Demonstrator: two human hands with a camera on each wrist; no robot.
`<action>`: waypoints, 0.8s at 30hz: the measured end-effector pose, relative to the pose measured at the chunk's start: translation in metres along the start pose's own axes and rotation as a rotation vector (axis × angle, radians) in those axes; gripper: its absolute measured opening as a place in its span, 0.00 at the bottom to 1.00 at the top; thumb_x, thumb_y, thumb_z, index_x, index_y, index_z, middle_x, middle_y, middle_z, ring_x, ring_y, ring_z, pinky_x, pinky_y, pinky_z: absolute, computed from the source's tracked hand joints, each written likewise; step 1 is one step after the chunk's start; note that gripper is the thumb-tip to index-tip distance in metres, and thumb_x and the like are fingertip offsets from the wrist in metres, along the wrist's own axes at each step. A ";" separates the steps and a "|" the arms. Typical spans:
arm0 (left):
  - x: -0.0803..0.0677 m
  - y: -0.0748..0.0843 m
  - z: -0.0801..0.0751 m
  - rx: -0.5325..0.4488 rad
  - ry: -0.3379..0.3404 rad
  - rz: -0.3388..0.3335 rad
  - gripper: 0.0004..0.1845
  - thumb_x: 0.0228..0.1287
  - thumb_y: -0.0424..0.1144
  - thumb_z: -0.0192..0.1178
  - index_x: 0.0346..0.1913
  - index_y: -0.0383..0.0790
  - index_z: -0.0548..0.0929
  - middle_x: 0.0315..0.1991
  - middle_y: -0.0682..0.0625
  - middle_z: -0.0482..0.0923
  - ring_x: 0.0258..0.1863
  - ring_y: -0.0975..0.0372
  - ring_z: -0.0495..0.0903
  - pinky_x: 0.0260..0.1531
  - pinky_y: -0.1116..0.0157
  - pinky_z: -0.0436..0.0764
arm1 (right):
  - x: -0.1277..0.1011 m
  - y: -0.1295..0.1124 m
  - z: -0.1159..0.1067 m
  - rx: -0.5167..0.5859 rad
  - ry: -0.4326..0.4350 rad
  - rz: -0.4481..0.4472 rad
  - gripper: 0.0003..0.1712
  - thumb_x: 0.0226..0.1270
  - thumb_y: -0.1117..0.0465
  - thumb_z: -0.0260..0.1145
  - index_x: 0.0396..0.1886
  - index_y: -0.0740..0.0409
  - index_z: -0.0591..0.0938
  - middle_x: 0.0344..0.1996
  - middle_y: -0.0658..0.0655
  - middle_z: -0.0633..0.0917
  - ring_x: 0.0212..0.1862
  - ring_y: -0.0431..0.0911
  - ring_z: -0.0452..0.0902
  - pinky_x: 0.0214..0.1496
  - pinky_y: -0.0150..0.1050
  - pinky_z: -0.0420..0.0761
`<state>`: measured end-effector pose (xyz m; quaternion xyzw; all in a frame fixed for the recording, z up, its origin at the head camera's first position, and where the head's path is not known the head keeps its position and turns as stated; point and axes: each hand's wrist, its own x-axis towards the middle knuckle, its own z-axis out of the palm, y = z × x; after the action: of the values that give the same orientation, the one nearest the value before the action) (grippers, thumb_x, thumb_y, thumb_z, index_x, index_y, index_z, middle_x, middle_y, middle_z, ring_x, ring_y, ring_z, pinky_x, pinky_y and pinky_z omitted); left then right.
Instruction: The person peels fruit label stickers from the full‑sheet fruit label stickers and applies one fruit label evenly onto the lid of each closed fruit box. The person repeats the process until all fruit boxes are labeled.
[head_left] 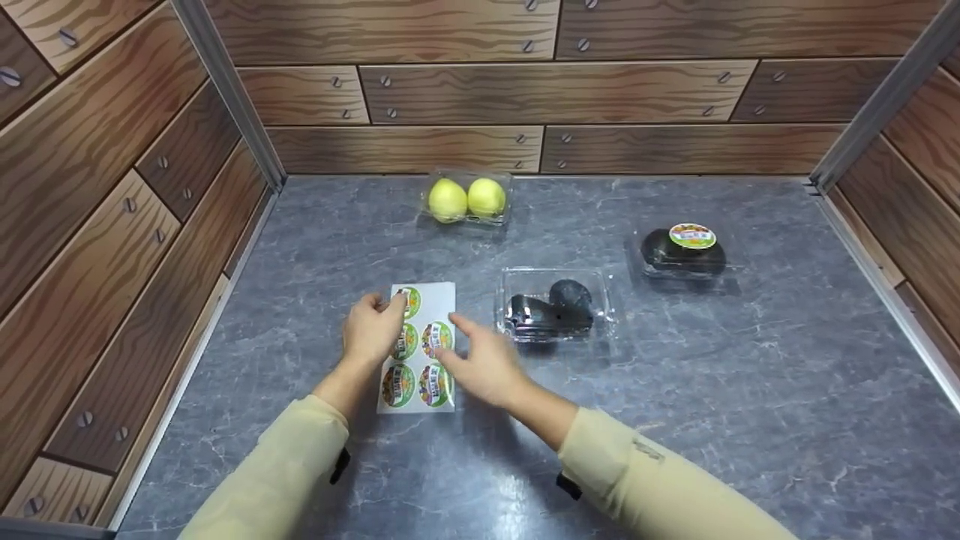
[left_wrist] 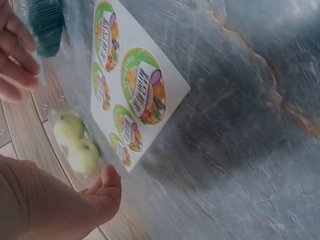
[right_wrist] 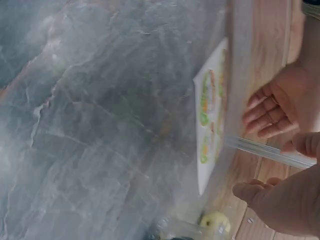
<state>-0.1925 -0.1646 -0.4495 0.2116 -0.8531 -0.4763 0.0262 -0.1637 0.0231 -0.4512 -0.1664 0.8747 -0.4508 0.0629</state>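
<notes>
A white sheet of round fruit-label stickers (head_left: pixel 442 300) lies flat on the table, with a bare spot at its upper right. My left hand (head_left: pixel 367 330) is at the sheet's upper left, thumb over the top-left sticker in the head view. Relaxed fingers show on the left hand (right_wrist: pixel 275 107) in the right wrist view. My right hand (head_left: pixel 487 367) is spread at the sheet's right edge, index finger and thumb apart, with nothing between them. Just right of it stands a clear plastic box (head_left: pixel 555 274) holding dark fruits (head_left: pixel 571 296).
Behind the sheet, a clear box (head_left: pixel 506 214) holds two yellow-green fruits (head_left: pixel 448 199). Farther right, another clear box (head_left: pixel 652 271) with dark fruit bears a round sticker (head_left: pixel 692 236) on top. Wood-patterned walls (head_left: pixel 480 94) enclose the table on three sides.
</notes>
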 end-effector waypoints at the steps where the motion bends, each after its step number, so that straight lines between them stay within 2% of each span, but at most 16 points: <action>1: 0.001 -0.001 0.000 0.011 -0.002 -0.002 0.37 0.75 0.54 0.55 0.73 0.26 0.73 0.66 0.32 0.79 0.66 0.43 0.78 0.69 0.50 0.74 | 0.001 0.001 0.004 -0.023 -0.014 -0.003 0.39 0.72 0.55 0.70 0.76 0.68 0.71 0.41 0.63 0.91 0.20 0.41 0.76 0.34 0.38 0.87; 2: 0.002 -0.002 -0.001 0.024 -0.005 -0.005 0.37 0.75 0.55 0.55 0.73 0.26 0.73 0.66 0.32 0.79 0.67 0.42 0.77 0.69 0.49 0.73 | 0.003 0.003 0.007 -0.046 -0.027 -0.009 0.38 0.72 0.55 0.70 0.76 0.69 0.72 0.41 0.64 0.90 0.28 0.45 0.85 0.35 0.41 0.87; 3: 0.003 -0.003 -0.001 0.034 -0.009 -0.008 0.37 0.75 0.55 0.54 0.73 0.27 0.73 0.67 0.32 0.78 0.67 0.42 0.77 0.70 0.49 0.73 | 0.004 0.004 0.010 -0.071 -0.039 -0.010 0.38 0.72 0.55 0.70 0.75 0.69 0.72 0.43 0.66 0.90 0.39 0.49 0.89 0.47 0.43 0.89; 4: 0.004 -0.004 -0.001 0.042 -0.013 -0.014 0.38 0.74 0.55 0.54 0.73 0.27 0.73 0.68 0.32 0.78 0.67 0.42 0.76 0.70 0.49 0.72 | 0.005 0.006 0.012 -0.099 -0.047 -0.018 0.37 0.71 0.56 0.70 0.75 0.69 0.73 0.51 0.68 0.89 0.52 0.55 0.88 0.59 0.48 0.85; 6: 0.007 -0.006 0.000 0.055 -0.018 -0.023 0.37 0.75 0.55 0.54 0.73 0.27 0.73 0.68 0.31 0.77 0.68 0.41 0.75 0.70 0.48 0.72 | 0.008 0.009 0.017 -0.151 -0.064 -0.034 0.37 0.70 0.57 0.71 0.74 0.70 0.74 0.70 0.73 0.76 0.72 0.66 0.73 0.77 0.57 0.68; 12: 0.012 -0.009 0.003 0.078 -0.025 -0.043 0.37 0.75 0.55 0.56 0.72 0.26 0.74 0.68 0.30 0.76 0.69 0.39 0.74 0.71 0.48 0.71 | 0.016 0.016 0.023 -0.277 -0.123 -0.033 0.39 0.70 0.57 0.71 0.76 0.70 0.71 0.76 0.72 0.68 0.77 0.66 0.65 0.79 0.57 0.64; 18: 0.013 -0.009 0.006 0.091 -0.063 -0.069 0.37 0.76 0.55 0.55 0.72 0.25 0.73 0.67 0.29 0.76 0.67 0.39 0.74 0.71 0.47 0.71 | 0.020 0.022 0.027 -0.379 -0.137 -0.026 0.40 0.70 0.55 0.72 0.76 0.68 0.71 0.78 0.71 0.67 0.79 0.64 0.62 0.79 0.58 0.63; 24: 0.014 -0.009 0.006 0.117 -0.058 -0.070 0.38 0.75 0.56 0.55 0.72 0.25 0.73 0.66 0.29 0.77 0.67 0.39 0.75 0.70 0.47 0.72 | 0.023 0.026 0.029 -0.408 -0.145 -0.007 0.41 0.69 0.55 0.73 0.76 0.68 0.72 0.77 0.71 0.68 0.79 0.65 0.62 0.79 0.59 0.63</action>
<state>-0.2042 -0.1692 -0.4624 0.2286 -0.8719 -0.4321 -0.0276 -0.1840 0.0068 -0.4882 -0.2106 0.9405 -0.2514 0.0892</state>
